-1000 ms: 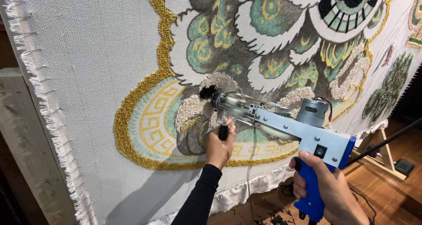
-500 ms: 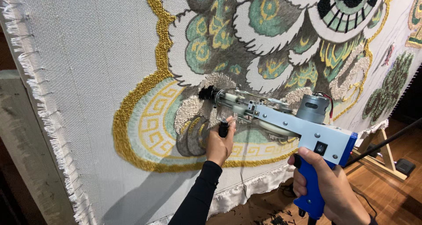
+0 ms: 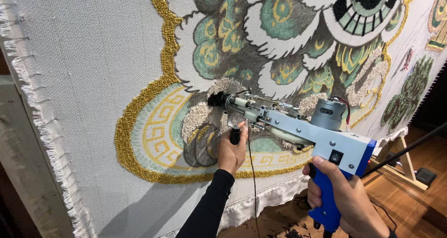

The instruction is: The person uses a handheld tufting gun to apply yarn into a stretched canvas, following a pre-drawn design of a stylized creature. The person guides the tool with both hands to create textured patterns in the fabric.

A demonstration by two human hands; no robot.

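My right hand (image 3: 347, 198) clasps the blue grip of the tufting gun (image 3: 298, 126); my left hand (image 3: 231, 149) is wrapped round its black front handle — the gun's tip presses the cloth (image 3: 93, 56) just above that hand, in a beige patch.

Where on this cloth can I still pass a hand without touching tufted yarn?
Bare backing cloth lies between the frayed left edge and the gold border. Crowded right of it: tufted pattern, tufting gun, left hand, right hand.
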